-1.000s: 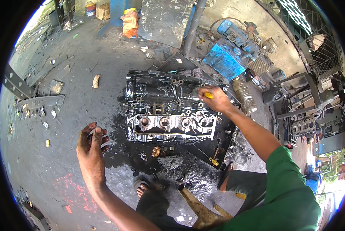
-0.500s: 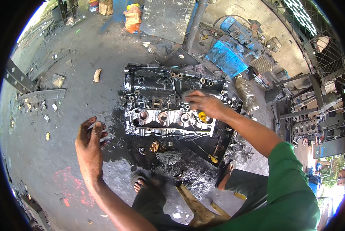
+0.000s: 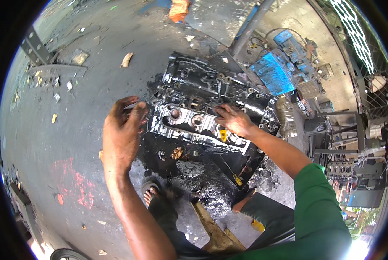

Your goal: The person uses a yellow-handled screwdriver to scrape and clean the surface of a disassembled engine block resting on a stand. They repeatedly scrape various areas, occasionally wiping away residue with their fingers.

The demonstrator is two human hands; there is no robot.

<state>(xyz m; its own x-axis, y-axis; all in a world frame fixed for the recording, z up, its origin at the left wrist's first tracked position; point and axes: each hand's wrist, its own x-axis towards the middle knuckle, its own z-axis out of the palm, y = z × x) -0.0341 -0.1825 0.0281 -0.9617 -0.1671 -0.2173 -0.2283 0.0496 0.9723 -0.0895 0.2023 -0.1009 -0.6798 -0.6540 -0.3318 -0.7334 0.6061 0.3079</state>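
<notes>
An oily engine cylinder head (image 3: 179, 130), with silvery machined edges and round bores along its near side, lies in front of me beside a black casting (image 3: 198, 80). My right hand (image 3: 233, 120) rests over its middle with fingers bent down; what they hold, if anything, is hidden. A yellow piece (image 3: 223, 135) shows just below that hand on the cylinder head. My left hand (image 3: 124, 130) hovers off the left end, fingers loosely curved and apart, nothing in them, fingertips blackened. Nearer me lies a yellow-handled screwdriver (image 3: 237, 180) on a dark plate.
A wooden stool (image 3: 218, 232) stands between my legs. Wet dark oil covers the floor around the cylinder head. Crumpled dark cloth (image 3: 189, 169) and a dry leaf (image 3: 176, 153) lie nearby. Beyond on the right is a blue motor unit (image 3: 272, 71); metal racks (image 3: 337, 134) stand farther right.
My view has tilted, so the cylinder head now appears slanted. My left hand has come closer to its left end. The right hand has moved slightly right and nearer.
</notes>
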